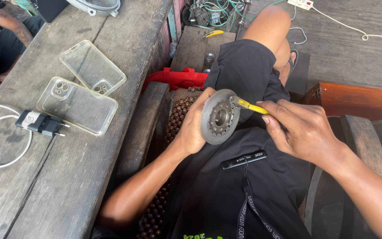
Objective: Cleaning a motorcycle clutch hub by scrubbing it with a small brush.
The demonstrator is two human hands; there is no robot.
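left hand (194,128) closed round rim of metal disc (219,117), held upright over lap | right hand (299,128) pinches yellow brush (246,104), bristles on disc's upper edge | advice: likely steady the disc, short strokes toward toothed hub | phone cases (82,90) well left

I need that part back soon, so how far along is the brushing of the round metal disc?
Done: nothing shows as finished. In hand: the left hand holds the round grey metal disc upright, and the right hand presses a yellow-handled brush at its upper rim. Left: the toothed hub looks dark, so much seems untouched.
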